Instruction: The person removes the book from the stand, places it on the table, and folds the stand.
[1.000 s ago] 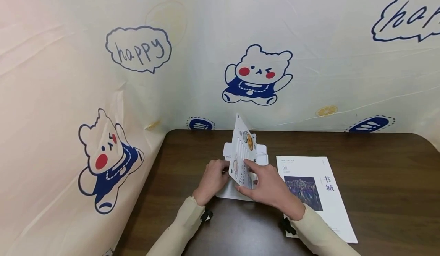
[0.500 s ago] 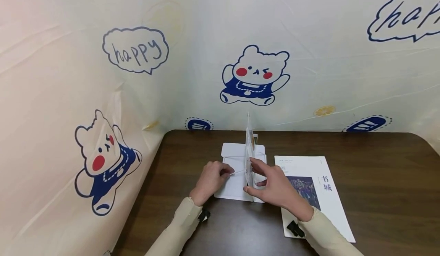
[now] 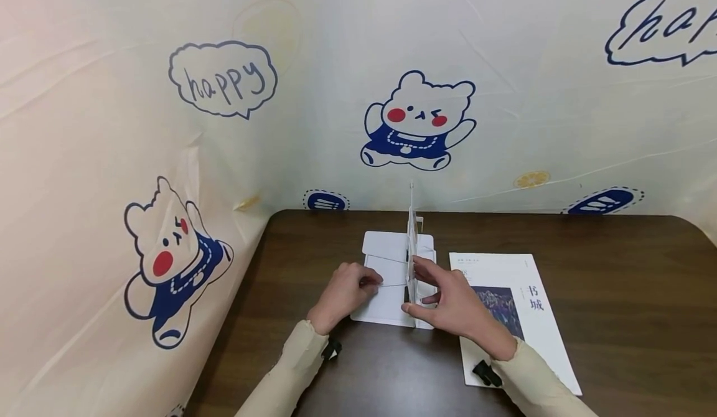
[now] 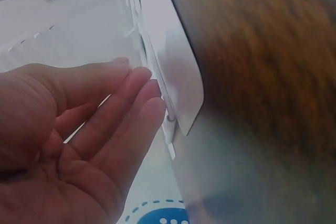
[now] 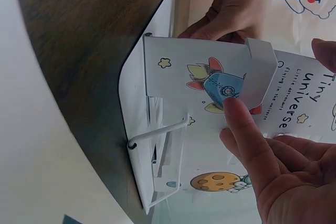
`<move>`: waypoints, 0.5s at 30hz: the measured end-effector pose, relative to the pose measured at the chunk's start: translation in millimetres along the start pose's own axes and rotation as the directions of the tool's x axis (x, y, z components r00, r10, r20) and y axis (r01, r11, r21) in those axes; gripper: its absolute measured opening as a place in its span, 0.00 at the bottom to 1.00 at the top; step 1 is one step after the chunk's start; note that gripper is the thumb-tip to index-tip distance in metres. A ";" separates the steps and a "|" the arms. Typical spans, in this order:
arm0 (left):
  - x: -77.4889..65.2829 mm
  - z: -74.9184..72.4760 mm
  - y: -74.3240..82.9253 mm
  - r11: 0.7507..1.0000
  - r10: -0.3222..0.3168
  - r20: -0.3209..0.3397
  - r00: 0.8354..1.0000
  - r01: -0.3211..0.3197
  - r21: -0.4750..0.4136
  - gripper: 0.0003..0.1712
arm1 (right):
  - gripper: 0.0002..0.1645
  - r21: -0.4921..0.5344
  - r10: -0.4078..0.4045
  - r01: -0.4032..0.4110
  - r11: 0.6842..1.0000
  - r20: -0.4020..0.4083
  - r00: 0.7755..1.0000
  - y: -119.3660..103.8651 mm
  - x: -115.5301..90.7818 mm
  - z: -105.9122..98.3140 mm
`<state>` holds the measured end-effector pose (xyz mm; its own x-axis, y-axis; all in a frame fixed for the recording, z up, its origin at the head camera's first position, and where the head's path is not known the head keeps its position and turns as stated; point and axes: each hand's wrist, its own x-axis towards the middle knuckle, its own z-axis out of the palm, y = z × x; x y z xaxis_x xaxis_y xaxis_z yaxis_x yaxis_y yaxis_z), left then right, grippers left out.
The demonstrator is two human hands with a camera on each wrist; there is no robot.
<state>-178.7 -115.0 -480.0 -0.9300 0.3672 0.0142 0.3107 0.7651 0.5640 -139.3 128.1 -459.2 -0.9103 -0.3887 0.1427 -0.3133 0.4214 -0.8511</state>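
A white folding book stand (image 3: 411, 236) printed with cartoons and the words "Tiny universe" stands with its panel upright, nearly edge-on in the head view. Its flat white base (image 3: 383, 308) lies on the table. My left hand (image 3: 346, 294) is left of the panel, fingertips together and resting at the base; in the left wrist view its fingers (image 4: 115, 124) touch the white edge. My right hand (image 3: 452, 302) holds the panel, thumb at the near edge, fingers on the printed face. Its index finger touches a blue rocket-shaped piece (image 5: 218, 87). A wire support (image 5: 163, 129) joins panel and base.
A white magazine (image 3: 495, 305) with a dark picture lies to the right, partly under the right forearm. The dark wooden table (image 3: 627, 292) ends at the back against a printed curtain (image 3: 313, 124).
The panel has swung from leaning left to nearly upright, showing its edge. My right hand has moved slightly right with it. My left hand has come off the panel and stays at the base.
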 end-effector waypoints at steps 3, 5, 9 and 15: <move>0.4 0.6 -0.9 1.000 0.001 -0.003 1.000 -0.001 -0.002 0.07 | 0.49 0.000 0.001 -0.001 1.000 -0.001 1.000 0.4 -0.2 0.0; 0.7 0.9 -1.2 1.000 0.004 -0.004 1.000 -0.004 -0.003 0.07 | 0.50 0.003 -0.001 0.001 1.000 -0.002 1.000 0.8 -0.1 0.0; 1.2 0.5 -1.2 1.000 0.011 -0.005 1.000 -0.011 -0.002 0.06 | 0.50 0.003 -0.009 0.009 1.000 -0.006 1.000 1.1 0.4 -0.1; 0.6 -0.8 0.1 1.000 0.019 0.003 1.000 -0.019 -0.014 0.06 | 0.50 0.007 -0.018 0.018 1.000 -0.013 1.000 2.1 0.8 0.6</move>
<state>-179.3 -115.1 -479.3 -0.9233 0.3835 0.0224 0.3258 0.7506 0.5748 -140.6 128.2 -461.2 -0.9078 -0.3857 0.1646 -0.3281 0.4088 -0.8516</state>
